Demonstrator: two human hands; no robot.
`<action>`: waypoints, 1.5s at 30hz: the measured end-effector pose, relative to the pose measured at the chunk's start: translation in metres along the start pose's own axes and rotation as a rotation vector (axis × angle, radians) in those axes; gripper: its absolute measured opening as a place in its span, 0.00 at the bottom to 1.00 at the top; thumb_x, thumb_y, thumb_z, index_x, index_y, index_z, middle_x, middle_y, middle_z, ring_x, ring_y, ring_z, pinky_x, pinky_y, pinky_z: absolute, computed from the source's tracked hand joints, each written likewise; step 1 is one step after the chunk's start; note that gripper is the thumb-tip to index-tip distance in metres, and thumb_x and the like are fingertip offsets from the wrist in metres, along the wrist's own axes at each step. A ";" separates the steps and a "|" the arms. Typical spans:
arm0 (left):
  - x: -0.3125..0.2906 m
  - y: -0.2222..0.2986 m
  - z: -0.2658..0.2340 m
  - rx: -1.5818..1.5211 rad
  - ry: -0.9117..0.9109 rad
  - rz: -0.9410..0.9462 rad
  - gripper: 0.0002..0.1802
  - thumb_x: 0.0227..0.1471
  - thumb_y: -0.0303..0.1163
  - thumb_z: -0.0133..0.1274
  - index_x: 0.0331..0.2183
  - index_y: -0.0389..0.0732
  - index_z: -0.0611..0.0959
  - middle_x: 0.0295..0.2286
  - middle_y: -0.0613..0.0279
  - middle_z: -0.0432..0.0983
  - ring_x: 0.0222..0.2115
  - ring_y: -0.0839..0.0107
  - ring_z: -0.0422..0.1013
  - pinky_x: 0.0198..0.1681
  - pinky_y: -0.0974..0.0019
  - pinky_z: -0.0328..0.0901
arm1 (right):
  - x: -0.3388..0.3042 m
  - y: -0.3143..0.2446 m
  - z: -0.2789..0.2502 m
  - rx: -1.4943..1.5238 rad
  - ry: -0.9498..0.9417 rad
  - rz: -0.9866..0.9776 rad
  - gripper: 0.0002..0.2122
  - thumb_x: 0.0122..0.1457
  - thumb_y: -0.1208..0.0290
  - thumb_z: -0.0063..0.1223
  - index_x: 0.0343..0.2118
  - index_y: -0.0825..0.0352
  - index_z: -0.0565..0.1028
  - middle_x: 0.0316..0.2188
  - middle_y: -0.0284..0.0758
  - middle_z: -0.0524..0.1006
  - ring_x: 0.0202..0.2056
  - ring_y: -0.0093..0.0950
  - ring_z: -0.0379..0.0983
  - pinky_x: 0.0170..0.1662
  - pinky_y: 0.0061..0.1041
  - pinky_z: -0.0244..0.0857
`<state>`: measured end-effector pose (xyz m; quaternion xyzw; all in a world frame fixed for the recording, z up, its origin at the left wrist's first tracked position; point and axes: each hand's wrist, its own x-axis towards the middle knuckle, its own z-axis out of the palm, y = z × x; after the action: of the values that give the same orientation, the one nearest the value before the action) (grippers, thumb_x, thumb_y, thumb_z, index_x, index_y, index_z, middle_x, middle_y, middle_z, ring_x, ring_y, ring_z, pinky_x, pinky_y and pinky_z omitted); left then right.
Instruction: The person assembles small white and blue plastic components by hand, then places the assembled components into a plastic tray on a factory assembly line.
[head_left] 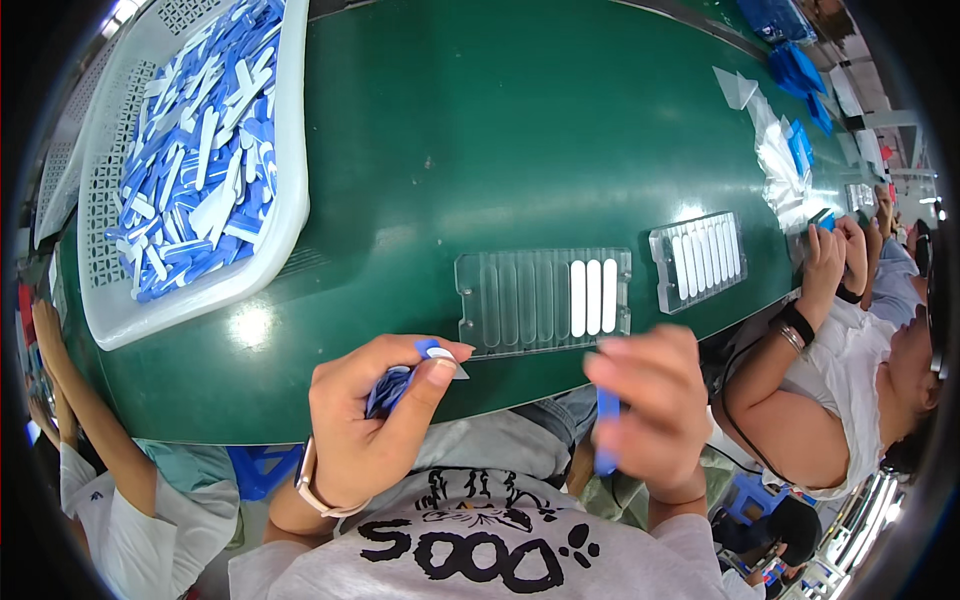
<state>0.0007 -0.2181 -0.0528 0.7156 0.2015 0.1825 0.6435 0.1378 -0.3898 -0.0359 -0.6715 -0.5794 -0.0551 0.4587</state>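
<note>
On a green surface (450, 130), a white plastic basket (293, 150) stands beyond my left grip and off to its left. It is heaped with loose blue and white strips (200, 150), probably put on that side to be within easy reach.

My left grip (365, 420) has thumb and forefinger pinching the end of a blue-and-white strip (428, 348). A bundle of blue strips (388, 392) is tucked under the curled fingers, seemingly to leave the fingertips free.

Just beyond that pinch and to its right lies a clear tray (468, 300) with upright slots. The three slots on the right hold white strips (593, 297); those to the left show only clear plastic. It lies flat between my grips, likely so that both can get at it.

My right grip (648, 405), blurred, is curled around a blue strip (606, 430) that hangs downward; I cannot tell which fingertips press it.

Beyond and to the right of that grip, a second clear tray (661, 268) holds a row of white strips, perhaps set aside there. Farther right are crumpled clear plastic (783, 165) and a co-worker's hands (828, 250).
</note>
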 end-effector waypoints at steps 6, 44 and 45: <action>-0.003 0.003 0.000 -0.046 -0.023 -0.058 0.05 0.51 0.25 0.53 0.30 0.32 0.79 0.27 0.58 0.79 0.16 0.88 0.60 0.19 0.81 0.56 | 0.027 0.014 -0.014 -0.081 -0.304 0.420 0.10 0.45 0.83 0.49 0.32 0.68 0.76 0.25 0.36 0.68 0.27 0.33 0.63 0.31 0.26 0.58; -0.005 0.006 0.004 -0.352 -0.106 -0.313 0.10 0.52 0.30 0.55 0.25 0.33 0.79 0.13 0.72 0.66 0.17 0.87 0.59 0.26 0.78 0.63 | -0.010 -0.008 0.001 -0.303 0.121 -0.559 0.05 0.46 0.72 0.53 0.27 0.60 0.79 0.29 0.22 0.78 0.25 0.13 0.70 0.26 0.12 0.49; -0.005 0.006 0.004 -0.349 -0.102 -0.312 0.10 0.52 0.30 0.55 0.25 0.33 0.79 0.13 0.72 0.66 0.17 0.87 0.59 0.26 0.78 0.63 | -0.011 -0.008 0.001 -0.301 0.121 -0.553 0.05 0.46 0.72 0.53 0.27 0.59 0.79 0.29 0.22 0.78 0.27 0.13 0.70 0.26 0.13 0.49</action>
<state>-0.0015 -0.2245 -0.0474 0.5618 0.2423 0.0766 0.7873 0.1277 -0.3977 -0.0385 -0.5443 -0.6969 -0.3028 0.3554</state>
